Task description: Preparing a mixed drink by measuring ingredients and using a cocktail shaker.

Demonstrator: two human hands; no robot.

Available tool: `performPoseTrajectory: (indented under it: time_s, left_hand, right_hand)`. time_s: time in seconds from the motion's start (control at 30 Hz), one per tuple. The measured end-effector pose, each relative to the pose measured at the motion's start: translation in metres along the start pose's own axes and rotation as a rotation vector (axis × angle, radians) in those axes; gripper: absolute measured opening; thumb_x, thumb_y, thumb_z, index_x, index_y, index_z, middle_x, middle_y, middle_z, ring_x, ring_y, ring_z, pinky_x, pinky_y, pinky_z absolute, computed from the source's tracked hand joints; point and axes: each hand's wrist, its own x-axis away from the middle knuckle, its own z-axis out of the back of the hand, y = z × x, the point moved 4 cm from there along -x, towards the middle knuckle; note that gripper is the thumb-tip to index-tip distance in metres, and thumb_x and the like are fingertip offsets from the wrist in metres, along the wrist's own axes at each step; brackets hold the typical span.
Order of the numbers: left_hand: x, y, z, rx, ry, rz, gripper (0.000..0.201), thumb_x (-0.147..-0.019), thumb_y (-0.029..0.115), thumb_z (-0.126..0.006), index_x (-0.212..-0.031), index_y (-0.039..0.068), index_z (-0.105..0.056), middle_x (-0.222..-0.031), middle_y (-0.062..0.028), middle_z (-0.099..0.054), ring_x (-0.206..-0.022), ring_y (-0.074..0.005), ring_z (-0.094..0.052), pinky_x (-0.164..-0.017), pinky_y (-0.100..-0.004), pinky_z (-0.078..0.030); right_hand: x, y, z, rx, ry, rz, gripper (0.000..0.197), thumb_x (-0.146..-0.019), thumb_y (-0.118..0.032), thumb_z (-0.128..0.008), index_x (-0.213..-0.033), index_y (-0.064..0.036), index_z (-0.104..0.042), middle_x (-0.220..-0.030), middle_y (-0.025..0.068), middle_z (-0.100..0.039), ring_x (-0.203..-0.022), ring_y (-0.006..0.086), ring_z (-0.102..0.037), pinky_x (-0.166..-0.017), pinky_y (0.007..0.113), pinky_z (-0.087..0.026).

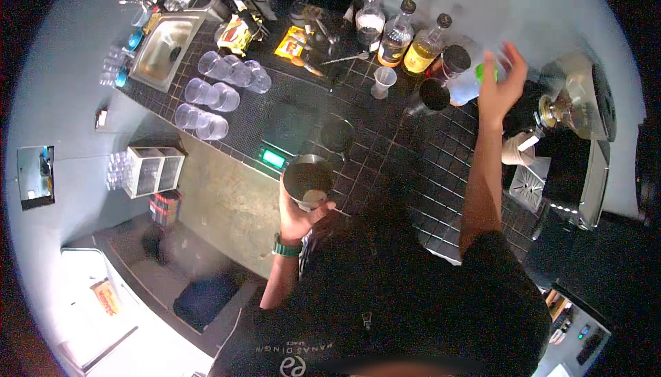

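Near the counter's front edge, my left hand (297, 220) is closed around a metal cup (309, 176) with something pale at its bottom. A green band circles that wrist. My right hand (503, 86) is raised at the back right, fingers apart and partly in front of a bottle with a green cap (480, 72). Whether it touches the cap I cannot tell. Left of it are a dark lidded jar (454, 60) and a dark cup (434, 95). A digital scale (273, 159) with a lit green display lies beside the metal cup.
Rows of clear plastic cups (215, 95) occupy the counter's left, beyond them a steel sink (166, 50). Several glass bottles (394, 41) line the back, near a small clear measuring cup (383, 82). A coffee grinder (575, 105) and a drip tray (530, 185) stand at right.
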Motion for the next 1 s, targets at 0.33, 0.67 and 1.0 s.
performPoseTrajectory:
  time_s: [0.33, 0.67, 1.0]
  left_hand:
    - [0.028, 0.032, 0.015, -0.280, 0.029, -0.048, 0.103, -0.059, 0.021, -0.097, -0.143, 0.001, -0.040, -0.129, -0.0165, -0.059, -0.118, -0.0255, -0.061, -0.099, -0.0398, -0.051]
    - [0.095, 0.016, 0.074, -0.408, 0.266, -0.092, 0.100, -0.060, 0.019, -0.096, -0.141, -0.001, -0.040, -0.127, -0.0179, -0.058, -0.117, -0.0281, -0.061, -0.100, -0.0412, -0.050]
    - [0.105, 0.014, 0.084, -0.472, 0.327, -0.125, 0.100, -0.061, 0.023, -0.096, -0.140, -0.003, -0.040, -0.123, -0.0199, -0.061, -0.114, -0.0303, -0.063, -0.099, -0.0422, -0.050]
  right_hand:
    - [-0.047, -0.022, -0.259, 0.280, -0.828, 0.429, 0.047, -0.078, -0.023, -0.082, -0.119, -0.0087, -0.064, -0.113, 0.0172, -0.069, -0.104, 0.0361, -0.067, -0.089, 0.044, -0.054]
    - [-0.041, 0.010, -0.286, 0.251, -1.202, 0.378, 0.041, -0.069, -0.005, -0.083, -0.107, -0.0053, -0.067, -0.100, 0.0128, -0.072, -0.096, 0.0303, -0.069, -0.085, 0.041, -0.054]
    - [-0.052, -0.007, -0.256, 0.348, -1.131, 0.375, 0.076, -0.071, -0.029, -0.088, -0.137, -0.0111, -0.054, -0.112, 0.0157, -0.071, -0.109, 0.0320, -0.066, -0.095, 0.044, -0.051]
